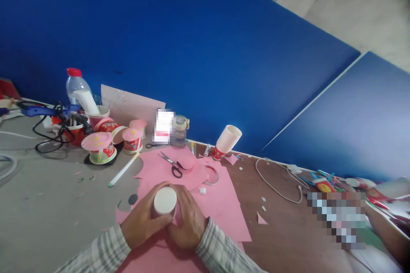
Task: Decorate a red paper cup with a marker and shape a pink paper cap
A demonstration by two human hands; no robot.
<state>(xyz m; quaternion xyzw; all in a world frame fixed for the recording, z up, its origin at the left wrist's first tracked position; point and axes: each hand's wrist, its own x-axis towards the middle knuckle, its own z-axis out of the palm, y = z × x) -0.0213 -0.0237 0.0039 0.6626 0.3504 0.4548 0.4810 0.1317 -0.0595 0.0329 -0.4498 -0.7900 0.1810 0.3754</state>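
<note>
Paper cup (165, 200) is sitting between the left hand (141, 219) and right hand (189, 218), over pink paper (226, 207); its round white end is facing up toward the camera, long axis running roughly upright. The paper is covering part of a grey-and-brown table (288, 234); scissors (176, 172) are lying on it, beyond the cup. A blue partition (160, 42) is standing behind. Both hands' fingers are curling around opposite sides, closing to cup width and gripping it.
</note>
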